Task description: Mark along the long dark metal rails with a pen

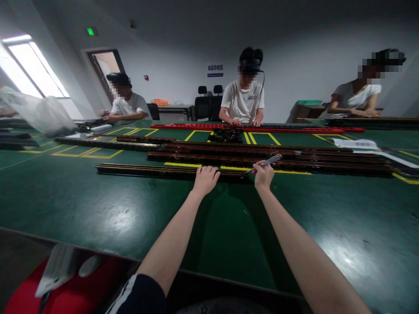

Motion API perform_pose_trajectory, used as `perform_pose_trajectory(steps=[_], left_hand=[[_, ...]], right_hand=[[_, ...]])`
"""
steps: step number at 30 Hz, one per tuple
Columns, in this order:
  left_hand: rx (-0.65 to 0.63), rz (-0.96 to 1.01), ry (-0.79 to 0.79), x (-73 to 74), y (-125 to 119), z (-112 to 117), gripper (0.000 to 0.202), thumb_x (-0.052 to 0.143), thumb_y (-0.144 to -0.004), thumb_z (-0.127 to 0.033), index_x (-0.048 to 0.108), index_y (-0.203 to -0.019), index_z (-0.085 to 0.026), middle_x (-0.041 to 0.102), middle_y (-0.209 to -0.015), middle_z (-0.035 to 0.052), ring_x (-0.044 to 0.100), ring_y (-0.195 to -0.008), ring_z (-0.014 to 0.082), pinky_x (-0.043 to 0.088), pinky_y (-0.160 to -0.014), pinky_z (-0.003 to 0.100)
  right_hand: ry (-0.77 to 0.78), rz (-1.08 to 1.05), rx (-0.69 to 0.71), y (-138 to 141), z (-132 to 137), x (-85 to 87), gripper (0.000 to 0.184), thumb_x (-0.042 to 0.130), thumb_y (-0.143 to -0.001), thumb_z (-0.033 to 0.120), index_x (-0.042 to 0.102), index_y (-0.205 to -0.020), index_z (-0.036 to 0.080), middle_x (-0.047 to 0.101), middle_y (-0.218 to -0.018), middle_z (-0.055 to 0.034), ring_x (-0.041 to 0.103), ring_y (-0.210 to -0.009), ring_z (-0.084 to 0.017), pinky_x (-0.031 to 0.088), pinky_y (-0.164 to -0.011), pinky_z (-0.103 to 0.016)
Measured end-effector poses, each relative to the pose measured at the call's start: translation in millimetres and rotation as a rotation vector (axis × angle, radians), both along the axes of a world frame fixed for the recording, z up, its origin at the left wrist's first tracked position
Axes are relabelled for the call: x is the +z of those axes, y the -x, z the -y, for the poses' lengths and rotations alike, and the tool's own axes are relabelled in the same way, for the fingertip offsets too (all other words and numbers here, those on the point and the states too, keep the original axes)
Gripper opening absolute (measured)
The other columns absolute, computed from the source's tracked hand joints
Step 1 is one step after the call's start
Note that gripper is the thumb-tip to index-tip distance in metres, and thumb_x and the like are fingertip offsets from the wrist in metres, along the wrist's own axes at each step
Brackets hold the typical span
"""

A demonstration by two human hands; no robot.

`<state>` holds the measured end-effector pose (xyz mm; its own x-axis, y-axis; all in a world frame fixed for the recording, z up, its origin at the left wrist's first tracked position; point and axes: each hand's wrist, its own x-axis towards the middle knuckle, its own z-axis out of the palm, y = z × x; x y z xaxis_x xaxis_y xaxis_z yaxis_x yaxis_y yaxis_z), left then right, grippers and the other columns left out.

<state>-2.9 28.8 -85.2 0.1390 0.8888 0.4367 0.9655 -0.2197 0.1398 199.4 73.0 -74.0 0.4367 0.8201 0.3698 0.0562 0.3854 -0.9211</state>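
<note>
My left hand (205,179) rests with curled fingers on the near edge of a long dark rail (147,170) lying across the green table (98,209). My right hand (263,174) is closed in a pinch on a slim silver tweezers-like tool (269,162), its tip pointing left and down at the same rail. Several more dark rails (262,155) lie in rows just behind.
A long red rail (262,128) lies at the far side, with a pile of small dark parts (225,136) before it. Three people sit across the table working. White papers (355,143) lie far right. A clear plastic bag (42,114) stands far left. Yellow tape marks the tabletop.
</note>
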Motion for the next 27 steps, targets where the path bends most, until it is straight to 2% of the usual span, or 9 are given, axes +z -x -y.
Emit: perform_pose_trajectory(steps=[10,18,27], left_hand=[[-0.001,0.009,0.025,3.2,-0.8,2.1,0.039,0.029,-0.102,-0.035,0.06,-0.12,-0.021,0.064,-0.121,0.0075,0.056,-0.114,0.0233,0.035,-0.106,0.043],[0.006,-0.007,0.009,1.2,-0.4,0.6,0.038,0.03,-0.102,-0.035,0.06,-0.12,-0.02,0.065,-0.12,0.007,0.056,-0.113,0.0232,0.035,-0.105,0.042],[0.003,0.009,0.032,2.6,-1.4,1.2,0.039,0.03,-0.102,-0.035,0.06,-0.121,-0.019,0.064,-0.122,0.0073,0.056,-0.115,0.023,0.035,-0.107,0.042]], right_hand=[[0.015,0.045,0.0,1.9,2.7,0.5,0.007,0.058,-0.064,0.024,0.053,-0.06,0.022,0.051,-0.047,0.0049,0.052,-0.048,-0.016,0.044,-0.056,-0.03],[-0.007,0.011,0.011,2.3,1.9,-1.1,0.008,0.058,-0.064,0.022,0.052,-0.06,0.021,0.051,-0.047,0.0053,0.051,-0.047,-0.015,0.042,-0.053,-0.028],[0.023,-0.079,-0.065,-4.9,-1.7,1.8,0.009,0.057,-0.064,0.016,0.051,-0.059,0.02,0.048,-0.045,0.0065,0.049,-0.042,-0.013,0.04,-0.049,-0.026]])
